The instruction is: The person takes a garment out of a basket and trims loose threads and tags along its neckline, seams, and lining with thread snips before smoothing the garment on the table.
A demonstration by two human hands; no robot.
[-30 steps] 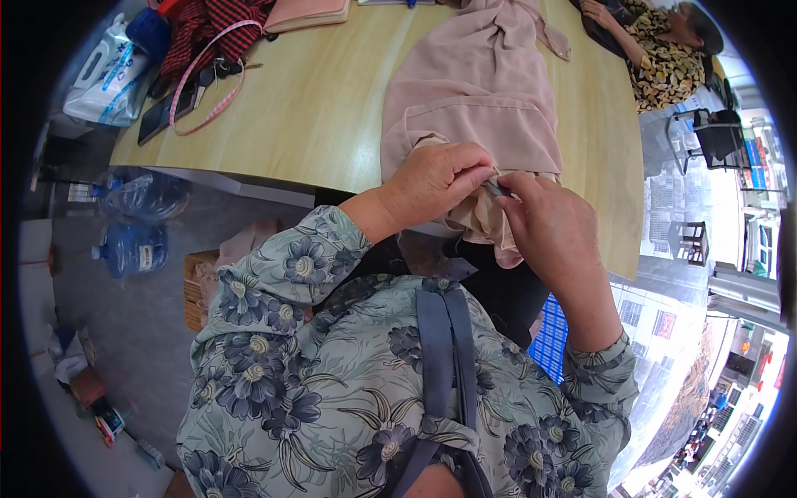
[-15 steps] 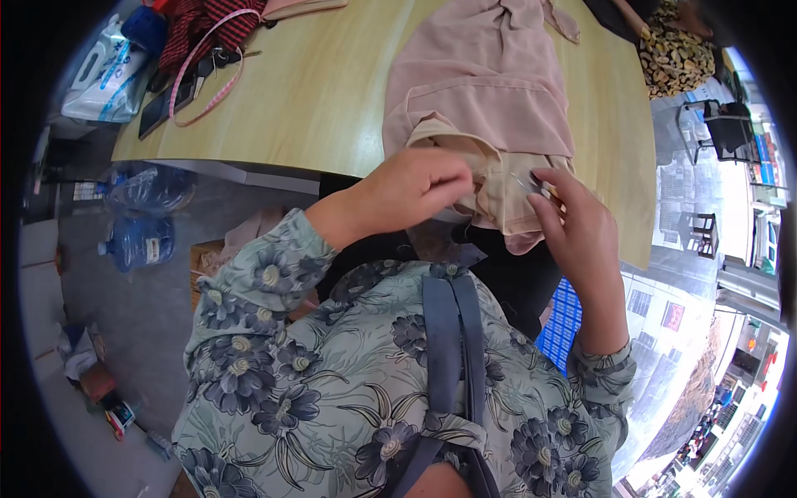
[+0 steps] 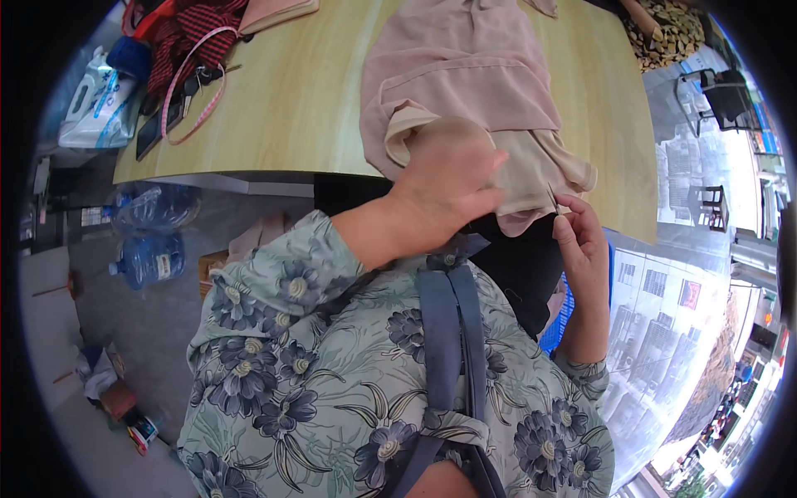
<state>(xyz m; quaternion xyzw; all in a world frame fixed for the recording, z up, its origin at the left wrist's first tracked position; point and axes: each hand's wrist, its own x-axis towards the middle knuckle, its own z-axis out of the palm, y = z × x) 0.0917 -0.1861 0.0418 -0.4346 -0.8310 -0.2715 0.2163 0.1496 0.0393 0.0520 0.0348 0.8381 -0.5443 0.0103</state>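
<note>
A pink garment (image 3: pixel 465 75) lies flat on the wooden surface (image 3: pixel 307 100), its lower hem hanging over the near edge toward the person. The left hand (image 3: pixel 448 178) rests on the beige lining at that hem, fingers pressed together and laid flat, holding the cloth down against the surface. Just to the right of the garment's hem corner, the right hand (image 3: pixel 581 236) has its fingers pinched on the edge of the cloth; something thin seems to stick up between the fingertips, but it is too small to tell what. The step in hand looks like close work on the hem, one hand steadying and the other working the edge. The next move probably calls for keeping the fabric taut under the flat hand while the pinching fingers shift along the hem. Well beyond the garment's left side lie a red checked bag (image 3: pixel 187 41) and a pink looped cord (image 3: pixel 195 100).
</note>
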